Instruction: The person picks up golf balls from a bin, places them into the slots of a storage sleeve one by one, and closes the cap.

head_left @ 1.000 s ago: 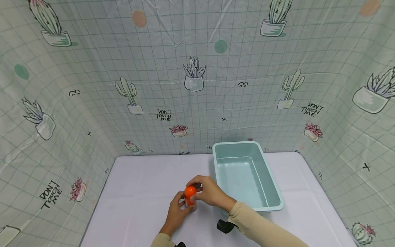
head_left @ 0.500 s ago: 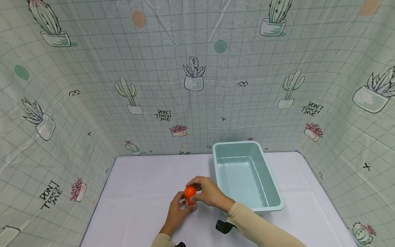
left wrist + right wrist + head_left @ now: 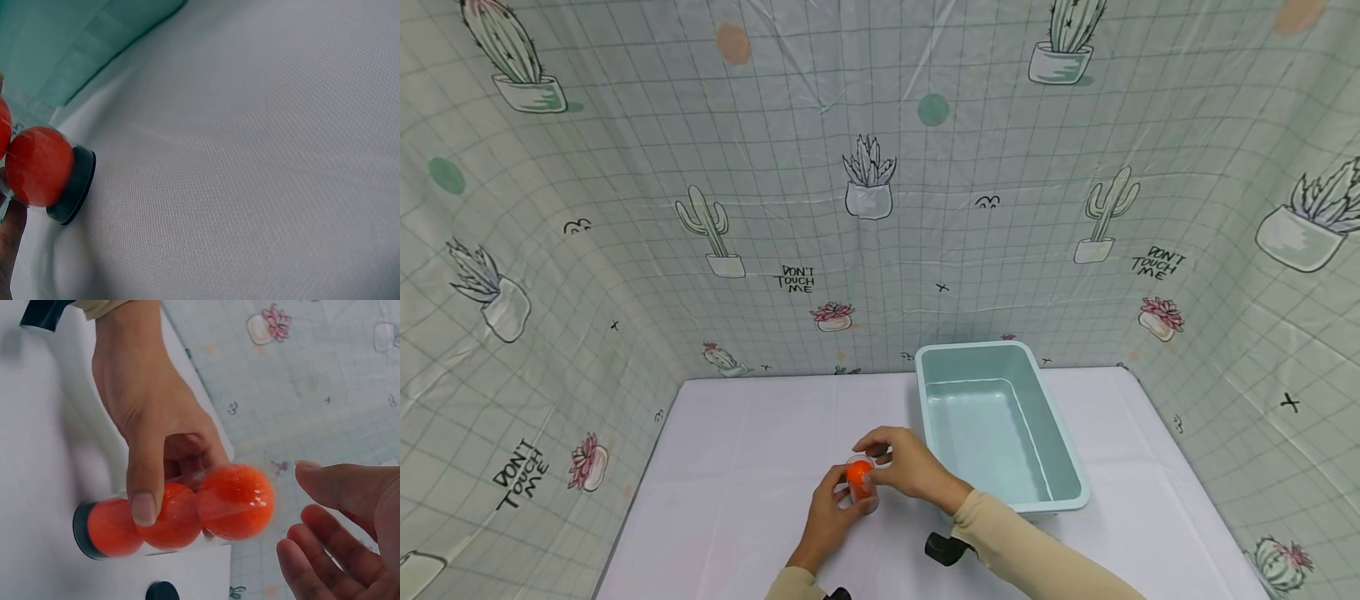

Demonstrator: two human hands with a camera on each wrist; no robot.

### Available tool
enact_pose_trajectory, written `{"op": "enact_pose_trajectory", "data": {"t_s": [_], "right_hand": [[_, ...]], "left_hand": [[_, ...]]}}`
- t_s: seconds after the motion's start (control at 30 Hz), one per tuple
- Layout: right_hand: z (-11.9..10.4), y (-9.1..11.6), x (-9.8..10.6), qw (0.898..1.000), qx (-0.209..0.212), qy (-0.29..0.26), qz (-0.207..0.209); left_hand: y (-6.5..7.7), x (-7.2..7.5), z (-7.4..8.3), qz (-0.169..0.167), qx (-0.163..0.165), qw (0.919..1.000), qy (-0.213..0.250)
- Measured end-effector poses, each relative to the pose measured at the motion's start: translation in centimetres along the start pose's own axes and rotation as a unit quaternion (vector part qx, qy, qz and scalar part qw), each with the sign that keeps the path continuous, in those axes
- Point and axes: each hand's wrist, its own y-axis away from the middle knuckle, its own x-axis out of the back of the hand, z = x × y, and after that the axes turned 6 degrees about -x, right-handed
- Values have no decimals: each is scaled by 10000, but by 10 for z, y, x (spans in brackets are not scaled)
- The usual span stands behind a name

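A clear tube (image 3: 187,549) with a dark bottom cap (image 3: 87,530) holds three orange balls (image 3: 234,501) in a row. My left hand (image 3: 829,518) grips its side, the thumb laid across the wall in the right wrist view. In the head view the top ball sits just inside the tube's mouth. My right hand (image 3: 904,468) hovers over that end, thumb and fingers spread apart with nothing between them. In the left wrist view only the capped end and two balls (image 3: 40,165) show at the left edge, beside a bit of my fingers (image 3: 11,234).
A pale blue-green bin (image 3: 1060,433) stands right of my hands, close to the right forearm. A small dark round piece (image 3: 162,591) lies beyond the tube, partly behind my right fingers in the head view. A cactus-print cloth (image 3: 805,167) hangs around the white table (image 3: 737,467).
The top ball has slid down into the tube, so the clear rim now shows above it. My right fingers have come off the ball; the left hand holds the tube in the same place.
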Motion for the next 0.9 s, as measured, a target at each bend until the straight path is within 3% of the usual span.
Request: {"op": "enact_pose_trajectory", "data": {"t_s": [0.17,0.27,0.73,0.9], "right_hand": [[2,1,7,9997,-91,-215,10],[3,3,12,9993,-170,-332,37],[4,26,49,9942,-381,-921,403],[-10,43,69,9908,-415,-1161,549]], "left_hand": [[0,3,22,-91,-18,10000,31],[0,4,25,-82,83,9999,22],[0,3,25,-87,204,9998,-20],[1,3,24,-104,226,9997,-79]]}}
